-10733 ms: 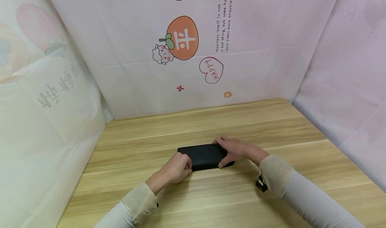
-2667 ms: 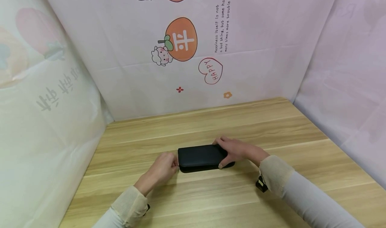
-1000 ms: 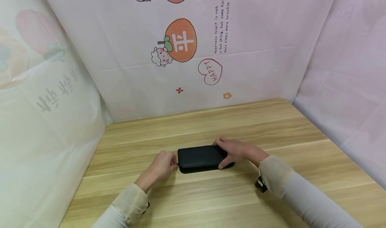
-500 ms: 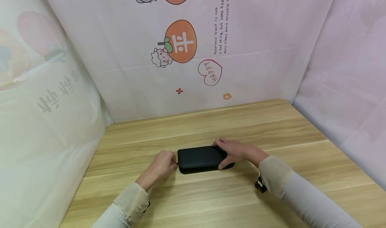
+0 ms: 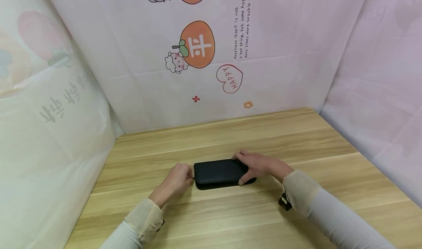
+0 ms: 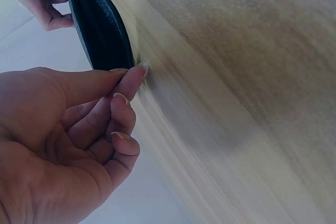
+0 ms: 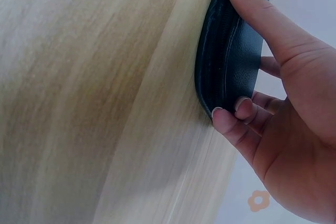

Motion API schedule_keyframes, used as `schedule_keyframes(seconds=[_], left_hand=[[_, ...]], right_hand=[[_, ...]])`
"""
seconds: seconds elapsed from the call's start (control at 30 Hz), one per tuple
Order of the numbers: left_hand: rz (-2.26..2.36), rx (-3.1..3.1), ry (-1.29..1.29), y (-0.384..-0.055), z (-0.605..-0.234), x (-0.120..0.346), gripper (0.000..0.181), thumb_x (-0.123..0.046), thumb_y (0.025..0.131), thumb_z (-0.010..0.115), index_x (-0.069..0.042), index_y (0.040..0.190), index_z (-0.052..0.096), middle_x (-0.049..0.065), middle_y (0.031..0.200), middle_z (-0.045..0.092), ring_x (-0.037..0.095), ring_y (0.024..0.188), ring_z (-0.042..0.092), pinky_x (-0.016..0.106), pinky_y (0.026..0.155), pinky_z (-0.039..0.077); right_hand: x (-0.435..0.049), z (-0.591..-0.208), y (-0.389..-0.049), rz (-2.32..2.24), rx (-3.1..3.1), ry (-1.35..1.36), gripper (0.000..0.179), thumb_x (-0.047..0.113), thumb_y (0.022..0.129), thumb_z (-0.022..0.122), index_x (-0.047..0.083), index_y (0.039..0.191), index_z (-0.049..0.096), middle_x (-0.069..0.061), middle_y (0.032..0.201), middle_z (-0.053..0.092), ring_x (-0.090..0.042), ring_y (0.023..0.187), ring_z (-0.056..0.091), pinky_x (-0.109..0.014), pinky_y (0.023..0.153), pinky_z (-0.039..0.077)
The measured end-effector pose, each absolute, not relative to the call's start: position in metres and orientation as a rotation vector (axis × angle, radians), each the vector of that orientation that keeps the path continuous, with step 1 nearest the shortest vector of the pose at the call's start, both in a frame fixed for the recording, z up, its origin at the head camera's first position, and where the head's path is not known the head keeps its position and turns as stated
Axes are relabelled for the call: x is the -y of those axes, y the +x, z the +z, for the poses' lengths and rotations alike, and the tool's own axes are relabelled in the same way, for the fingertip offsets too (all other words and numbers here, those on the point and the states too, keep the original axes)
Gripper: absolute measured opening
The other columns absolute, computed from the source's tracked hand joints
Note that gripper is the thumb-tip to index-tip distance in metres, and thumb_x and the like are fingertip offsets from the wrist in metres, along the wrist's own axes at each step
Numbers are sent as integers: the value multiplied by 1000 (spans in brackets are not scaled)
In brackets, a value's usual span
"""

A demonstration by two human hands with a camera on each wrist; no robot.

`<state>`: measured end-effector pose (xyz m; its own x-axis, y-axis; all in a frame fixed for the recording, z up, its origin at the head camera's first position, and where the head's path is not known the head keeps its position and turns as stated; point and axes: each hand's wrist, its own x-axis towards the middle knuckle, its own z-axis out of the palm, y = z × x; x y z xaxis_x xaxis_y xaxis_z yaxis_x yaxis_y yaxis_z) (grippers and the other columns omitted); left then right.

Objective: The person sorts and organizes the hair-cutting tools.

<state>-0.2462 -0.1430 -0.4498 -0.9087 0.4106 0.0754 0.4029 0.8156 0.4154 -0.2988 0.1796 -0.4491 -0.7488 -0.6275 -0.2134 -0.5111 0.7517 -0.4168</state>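
Note:
A long black zip-around wallet lies flat on the wooden table, its front edge parted in a narrow dark gap. At its left end my left hand pinches the small dark zipper pull between thumb and index finger; the pull is mostly hidden by the fingertips. The left wrist view shows the other fingers of that hand curled beside the wallet's corner. My right hand grips the right end, thumb on the near edge and fingers at the far side. Zipper teeth run along the wallet's edge in the right wrist view.
The light wood table extends around the wallet on every side. White printed cloth hangs behind it and along the left and right. A small black wrist device hangs under the right cuff.
Since the oldest frame, my left hand has shifted left from over the wallet's front left corner to just off its left end. Over the last second, hardly anything has moved.

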Motion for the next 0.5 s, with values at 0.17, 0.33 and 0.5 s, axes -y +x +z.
schedule_keyframes(seconds=[0.17, 0.33, 0.5], left_hand=[[660, -2992, 682, -246, -448, 142, 26, 11, 82, 60, -5, 65, 70, -6, 55, 54, 8, 48, 37, 22, 48, 34], [641, -3007, 664, -247, -448, 141, 28, 12, 81, 58, -6, 62, 67, -6, 54, 50, 8, 48, 34, 23, 48, 31], [619, -3020, 647, -248, -450, 140, 31, 12, 80, 57, -9, 59, 65, -6, 52, 49, 8, 47, 33, 23, 47, 30]], right_hand=[[-180, -449, -299, -471, -2613, -880, 85, 50, 81, 86, 18, 146, 43, -6, 142, 45, -29, 115, 58, -49, 101, 46], [-180, -448, -299, -462, -2617, -886, 84, 50, 81, 85, 18, 146, 43, -6, 142, 45, -29, 115, 58, -48, 102, 46], [-179, -448, -298, -465, -2615, -893, 84, 50, 81, 85, 18, 146, 43, -7, 142, 46, -29, 117, 58, -48, 102, 45]])
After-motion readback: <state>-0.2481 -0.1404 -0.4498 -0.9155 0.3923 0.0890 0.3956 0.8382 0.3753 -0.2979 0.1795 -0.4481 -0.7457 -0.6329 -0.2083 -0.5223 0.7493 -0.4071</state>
